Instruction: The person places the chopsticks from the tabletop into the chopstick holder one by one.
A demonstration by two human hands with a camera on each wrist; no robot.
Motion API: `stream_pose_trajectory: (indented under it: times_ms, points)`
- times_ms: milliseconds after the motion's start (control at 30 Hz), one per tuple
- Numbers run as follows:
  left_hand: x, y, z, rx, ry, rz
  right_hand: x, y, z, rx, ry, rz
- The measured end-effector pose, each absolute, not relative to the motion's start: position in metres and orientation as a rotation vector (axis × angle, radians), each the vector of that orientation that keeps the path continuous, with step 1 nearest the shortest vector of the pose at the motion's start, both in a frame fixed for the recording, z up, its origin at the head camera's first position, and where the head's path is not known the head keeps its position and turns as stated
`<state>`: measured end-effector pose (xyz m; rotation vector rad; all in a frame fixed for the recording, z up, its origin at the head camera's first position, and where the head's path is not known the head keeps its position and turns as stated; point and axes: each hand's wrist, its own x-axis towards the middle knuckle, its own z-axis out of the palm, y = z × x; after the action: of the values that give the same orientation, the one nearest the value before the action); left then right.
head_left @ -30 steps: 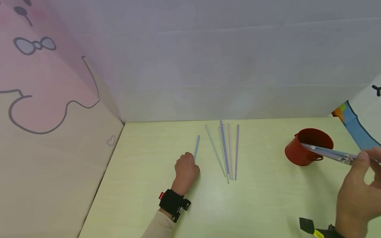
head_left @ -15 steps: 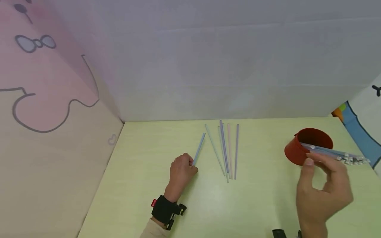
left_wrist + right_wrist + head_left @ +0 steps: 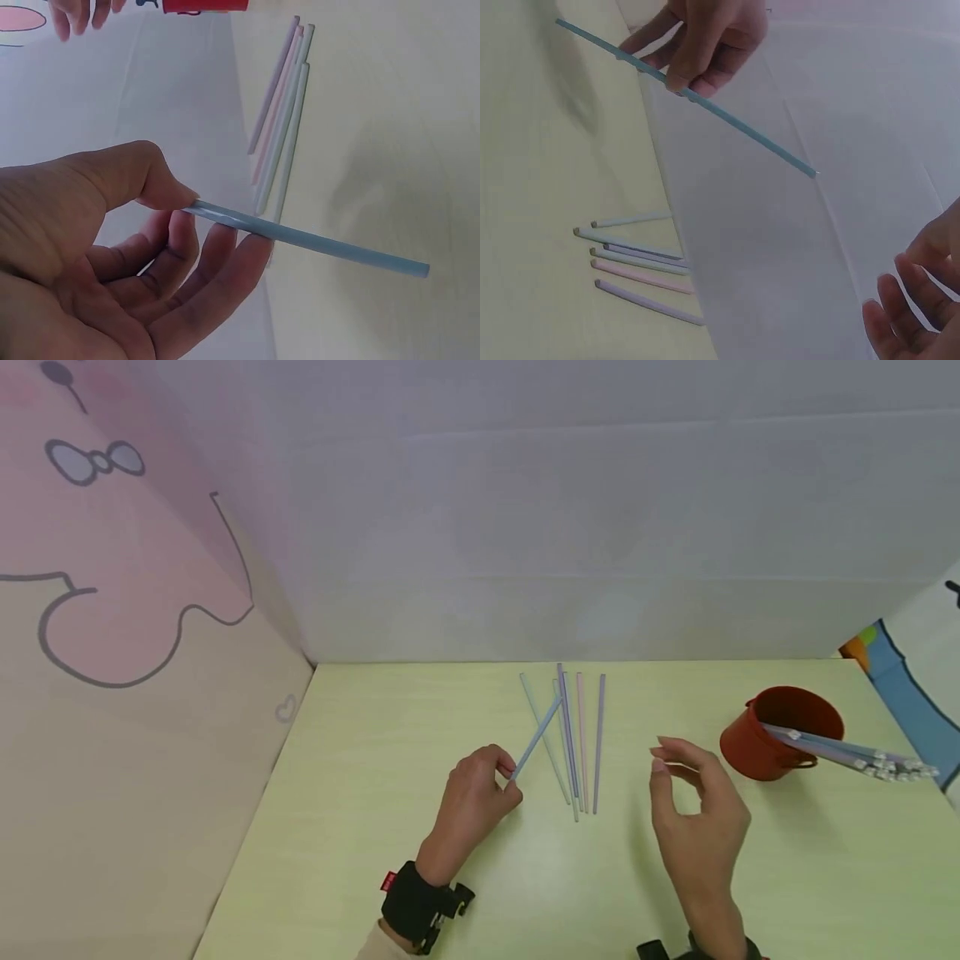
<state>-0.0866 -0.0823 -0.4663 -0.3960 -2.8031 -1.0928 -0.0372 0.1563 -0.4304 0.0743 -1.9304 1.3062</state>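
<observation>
My left hand (image 3: 474, 797) pinches a slim light blue stick (image 3: 538, 735) between thumb and fingers, above the table. In the left wrist view this stick (image 3: 330, 246) slants off to the right past the fingertips. The right hand (image 3: 697, 822) hovers to the right with thumb and fingers spread in a loose curve, nothing between them. Between the hands lie several thin pastel sticks, among them a lilac one (image 3: 599, 743) and a pink one (image 3: 582, 743). Seen from the right wrist, the held stick (image 3: 750, 135) crosses in front of the white backdrop.
A small red bucket (image 3: 742, 747) lies tipped toward the right on the table (image 3: 360, 727). A bundle of similar sticks with whitish, glittery ends (image 3: 840, 750) juts from its mouth. A pale sheet (image 3: 525, 543) rises behind the table, and a printed panel (image 3: 150, 635) stands at left.
The right hand has left the bundle at the bucket and moved left, fingers free. My left hand has lifted the blue stick and swung its far end rightward over the loose sticks.
</observation>
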Motion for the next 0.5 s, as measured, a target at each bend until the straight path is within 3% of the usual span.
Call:
stream_pose_trajectory:
  times_ms: [500]
  points:
    - [-0.066,-0.047,-0.457,-0.835,-2.589,-0.998,-0.026,0.121,-0.418,0.195,-2.083,1.445]
